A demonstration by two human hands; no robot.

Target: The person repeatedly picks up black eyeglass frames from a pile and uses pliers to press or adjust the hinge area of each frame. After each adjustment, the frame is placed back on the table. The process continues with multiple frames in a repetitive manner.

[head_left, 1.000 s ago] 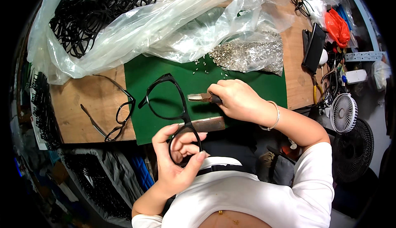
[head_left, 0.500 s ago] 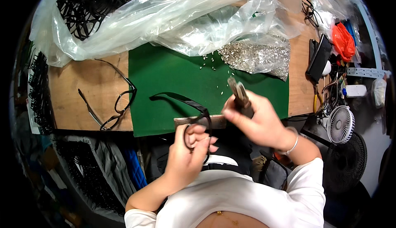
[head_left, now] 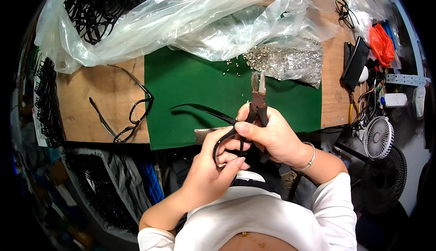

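My left hand [head_left: 206, 171] grips a black eyeglass frame [head_left: 209, 110] by its rim, above the near edge of the green mat [head_left: 181, 80]. One temple of the frame stretches up and left over the mat. Pliers [head_left: 258, 100] with dark handles sit in my right hand [head_left: 281, 137], their jaws pointing away and slightly parted, nothing visible between them. My right thumb and fingertip meet the frame where the temple joins the front. Under my hands, a textured metal block [head_left: 203, 136] partly shows at the mat's edge.
Another black eyeglass frame [head_left: 149, 97] lies on the wooden table to the left. Clear plastic bags [head_left: 159, 28] cover the far side, one with many black frames [head_left: 97, 12], one with small silvery pieces [head_left: 286, 64]. A phone [head_left: 355, 62] and small fan [head_left: 378, 137] are right.
My right hand has moved left and nearer with the pliers, and its thumb now touches the frame. The left hand has shifted slightly right with the frame.
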